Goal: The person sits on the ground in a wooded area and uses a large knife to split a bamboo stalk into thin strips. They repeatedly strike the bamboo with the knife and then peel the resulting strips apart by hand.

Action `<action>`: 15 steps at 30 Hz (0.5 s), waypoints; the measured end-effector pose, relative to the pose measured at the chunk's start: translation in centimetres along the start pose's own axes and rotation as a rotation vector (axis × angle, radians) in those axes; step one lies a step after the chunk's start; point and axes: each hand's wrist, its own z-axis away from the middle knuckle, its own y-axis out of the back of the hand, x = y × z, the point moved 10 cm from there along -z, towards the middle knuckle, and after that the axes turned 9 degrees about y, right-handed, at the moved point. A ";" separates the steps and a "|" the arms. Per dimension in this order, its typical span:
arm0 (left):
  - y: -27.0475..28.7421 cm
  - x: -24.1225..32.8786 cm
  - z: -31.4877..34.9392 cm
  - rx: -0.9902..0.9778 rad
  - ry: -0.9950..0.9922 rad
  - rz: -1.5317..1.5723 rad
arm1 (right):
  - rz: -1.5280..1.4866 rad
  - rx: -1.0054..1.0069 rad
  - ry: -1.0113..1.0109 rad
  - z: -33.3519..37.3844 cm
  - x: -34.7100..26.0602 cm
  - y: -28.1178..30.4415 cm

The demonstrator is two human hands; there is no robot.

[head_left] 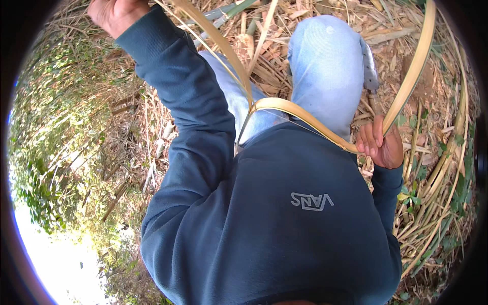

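A long yellowish bamboo strip (300, 113) arches across my lap and runs to my right hand (381, 143). The fingers of that hand are closed around it, and past them the strip rises toward the upper right. Near my left thigh the bamboo forks: a wide band (223, 46) and a thinner sliver (195, 38) run to the top edge. My left hand (119, 15) is raised at the upper left, fingers curled and partly cut off by the picture edge. What it grips is not visible.
My knees in light blue jeans (325, 71) are bent in front of me. Bamboo shavings (391, 46) cover the ground. Long cut strips (432, 203) lie at the right, with leafy plants (46, 178) at the left. A grey flat object (370, 66) beside my right knee is unclear.
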 end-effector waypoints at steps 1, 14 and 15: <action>0.3 1.1 -0.6 0.012 0.002 -0.036 | 0.041 -0.025 -0.011 0.0 -0.1 0.3; 5.0 15.3 1.1 0.186 -0.152 -0.153 | 0.062 0.010 0.147 -2.7 -7.2 6.3; 4.8 15.0 1.0 0.199 -0.174 -0.165 | -0.003 0.039 0.232 -3.6 -8.9 6.3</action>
